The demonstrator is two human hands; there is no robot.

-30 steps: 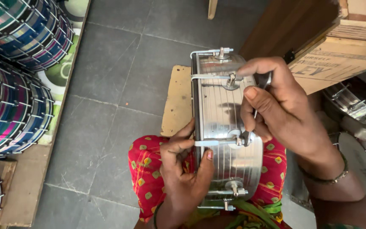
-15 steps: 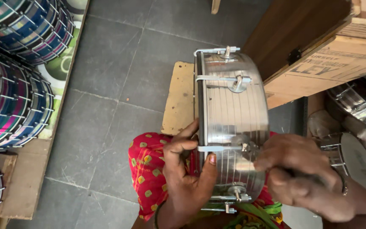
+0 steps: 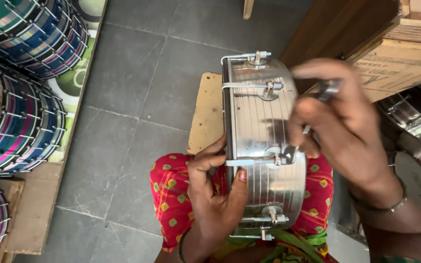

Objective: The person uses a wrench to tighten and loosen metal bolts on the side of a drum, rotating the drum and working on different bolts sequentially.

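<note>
The metal drum shell (image 3: 264, 146) stands on edge at the centre of the frame, resting on your lap over the red patterned cloth (image 3: 171, 195), with a small wooden stool (image 3: 205, 114) behind it on the grey tiled floor (image 3: 137, 97).

Your left hand (image 3: 215, 195) is clamped on the lower left rim, fingers wrapped over the black hoop and thumb pressed flat on the ribbed wall. Your right hand (image 3: 337, 126), right of centre, is closed around a small metal key (image 3: 317, 97) whose tip meets the tension rod (image 3: 254, 160) at its lug. The key itself is blurred.

Judge the shell as rigid and fairly light, being thin sheet metal. Its polished surface is likely slippery, so grip the hoop edge, not the smooth wall. The projecting lugs and rod ends can snag your fingers. A thin wall of this kind may dent if squeezed hard.

Finished striped drums (image 3: 20, 87) are stacked at the left edge; wooden crates (image 3: 395, 48) occupy the upper right.
</note>
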